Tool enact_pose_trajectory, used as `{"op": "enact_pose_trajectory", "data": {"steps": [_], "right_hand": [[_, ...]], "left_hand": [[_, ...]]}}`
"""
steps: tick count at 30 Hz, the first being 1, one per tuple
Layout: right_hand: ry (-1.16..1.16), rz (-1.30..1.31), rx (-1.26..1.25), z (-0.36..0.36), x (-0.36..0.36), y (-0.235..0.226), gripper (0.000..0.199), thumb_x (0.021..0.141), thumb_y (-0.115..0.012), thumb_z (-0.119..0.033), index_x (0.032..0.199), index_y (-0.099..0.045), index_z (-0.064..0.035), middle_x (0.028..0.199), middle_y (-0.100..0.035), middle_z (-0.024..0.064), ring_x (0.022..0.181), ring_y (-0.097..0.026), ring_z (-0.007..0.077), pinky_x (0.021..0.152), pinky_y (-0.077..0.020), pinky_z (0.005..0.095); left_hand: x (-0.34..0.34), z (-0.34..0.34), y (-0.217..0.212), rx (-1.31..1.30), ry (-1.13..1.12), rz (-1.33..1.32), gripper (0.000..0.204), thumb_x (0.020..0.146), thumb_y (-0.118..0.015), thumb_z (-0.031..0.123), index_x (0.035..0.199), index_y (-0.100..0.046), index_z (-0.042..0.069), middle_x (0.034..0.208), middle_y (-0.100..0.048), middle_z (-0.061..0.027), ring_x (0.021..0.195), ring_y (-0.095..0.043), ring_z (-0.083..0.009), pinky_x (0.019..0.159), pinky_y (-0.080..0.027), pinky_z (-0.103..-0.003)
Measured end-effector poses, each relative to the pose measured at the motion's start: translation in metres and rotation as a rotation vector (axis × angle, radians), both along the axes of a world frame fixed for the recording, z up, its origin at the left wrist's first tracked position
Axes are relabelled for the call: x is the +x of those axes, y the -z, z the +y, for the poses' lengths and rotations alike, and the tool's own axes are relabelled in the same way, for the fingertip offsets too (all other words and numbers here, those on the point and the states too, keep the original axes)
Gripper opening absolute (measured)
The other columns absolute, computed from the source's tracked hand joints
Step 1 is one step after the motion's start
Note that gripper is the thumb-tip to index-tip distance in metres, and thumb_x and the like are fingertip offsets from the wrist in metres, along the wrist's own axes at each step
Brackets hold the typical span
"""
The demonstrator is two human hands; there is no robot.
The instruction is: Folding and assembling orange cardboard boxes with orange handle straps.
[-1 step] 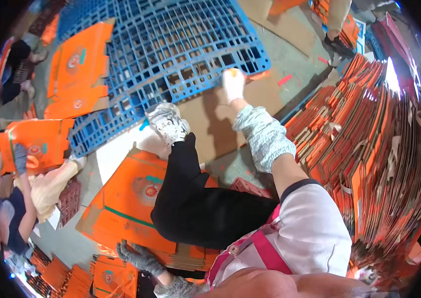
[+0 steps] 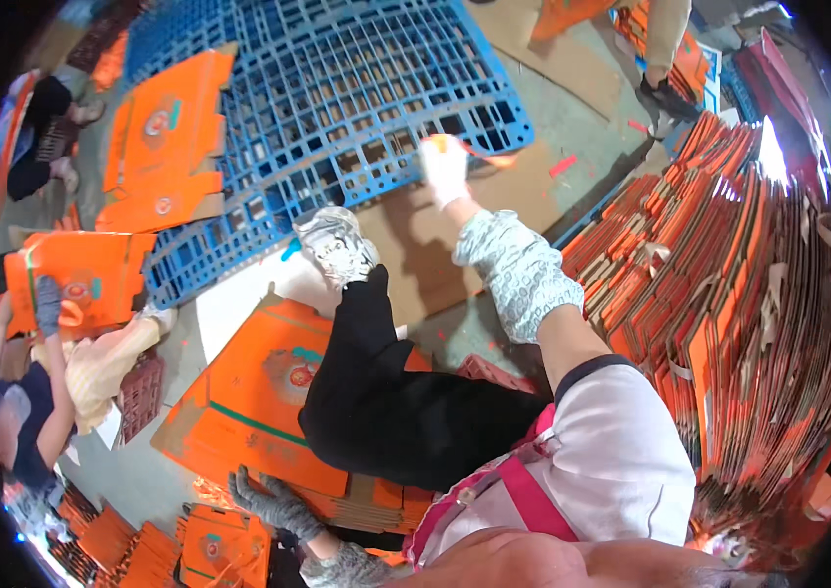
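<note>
concrete floor, blue pallet point(image 2: 337, 88); right hand point(image 2: 445, 169) grip clenched on orange strip point(image 2: 482, 155), left hand point(image 2: 273, 502) flat, released, steadying carton stack point(image 2: 259, 402); pull strip straight.

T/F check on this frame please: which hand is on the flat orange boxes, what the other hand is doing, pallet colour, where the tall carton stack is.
1. The left hand, in a grey glove, rests on the flat orange cartons on the floor. True.
2. The right hand is bare. False: it wears a white glove and reaches out near the pallet's edge, with something orange at its fingers.
3. The pallet is blue plastic grid. True.
4. The tall stack of folded cartons stands at the person's left. False: it is on the right.
5. The pallet is empty. False: orange cartons lie on it.
</note>
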State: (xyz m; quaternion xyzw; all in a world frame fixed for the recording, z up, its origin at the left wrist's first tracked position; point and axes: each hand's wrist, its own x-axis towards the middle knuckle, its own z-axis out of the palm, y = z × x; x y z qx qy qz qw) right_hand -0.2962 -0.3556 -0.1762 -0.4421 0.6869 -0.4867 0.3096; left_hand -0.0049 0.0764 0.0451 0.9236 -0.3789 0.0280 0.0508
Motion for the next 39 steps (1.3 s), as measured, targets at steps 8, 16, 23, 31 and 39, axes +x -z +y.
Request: {"op": "enact_pose_trajectory", "data": {"steps": [8, 16, 23, 31, 39], "right_hand": [[-1.166, -0.634, 0.152, 0.127, 0.119, -0.289, 0.019, 0.076, -0.061, -0.019, 0.083, -0.059, -0.0017, 0.069, -0.058, 0.0033, 0.061, -0.054, 0.0094, 0.054, -0.0433, 0.0259], [-1.643, -0.731, 0.497, 0.242, 0.132, -0.402, 0.01, 0.08, -0.058, -0.013, 0.084, -0.056, -0.0042, 0.062, -0.049, -0.0014, 0.045, -0.042, 0.0049, 0.038, -0.0291, 0.0194], [-1.312, -1.2, 0.627, 0.24, 0.156, -0.327, 0.024, 0.092, -0.046, -0.024, 0.091, -0.056, -0.0018, 0.052, -0.034, -0.0048, 0.039, -0.029, 0.0055, 0.038, -0.0231, 0.0214], [-1.605, -0.823, 0.871, 0.293, 0.156, -0.237, 0.014, 0.085, -0.052, -0.014, 0.094, -0.058, -0.0048, 0.077, -0.057, 0.0034, 0.053, -0.046, 0.0075, 0.04, -0.03, 0.0191], [-1.519, -0.948, 0.785, 0.293, 0.154, -0.264, 0.025, 0.088, -0.054, -0.027, 0.089, -0.058, -0.0017, 0.063, -0.053, 0.0002, 0.042, -0.037, 0.0039, 0.037, -0.0235, 0.0189]], "left_hand": [[-0.012, -0.024, -0.074, -0.592, 0.272, -0.025, 0.065, 0.082, -0.063, 0.026, 0.133, -0.033, 0.001, 0.138, -0.03, -0.0197, 0.127, -0.031, -0.0315, 0.103, -0.029, -0.043], [-0.033, -0.05, -0.092, -0.604, 0.427, 0.987, 0.034, 0.082, -0.058, 0.015, 0.11, -0.053, -0.003, 0.095, -0.063, -0.0115, 0.083, -0.061, -0.0225, 0.074, -0.048, -0.033], [-0.049, 0.015, -0.077, -0.993, 0.106, 1.8, 0.042, 0.091, -0.048, 0.039, 0.099, -0.056, -0.001, 0.051, -0.04, 0.0026, 0.052, -0.048, -0.0094, 0.069, -0.049, -0.032], [-0.052, 0.019, -0.058, -0.839, -0.041, 1.436, 0.026, 0.094, -0.046, 0.026, 0.097, -0.058, 0.002, 0.053, -0.048, 0.0004, 0.043, -0.046, -0.0094, 0.064, -0.049, -0.028], [-0.076, 0.008, -0.054, -0.518, -0.03, 1.431, 0.028, 0.092, -0.047, 0.026, 0.11, -0.054, 0.005, 0.081, -0.06, -0.0035, 0.048, -0.047, -0.0093, 0.046, -0.043, -0.022]]}}
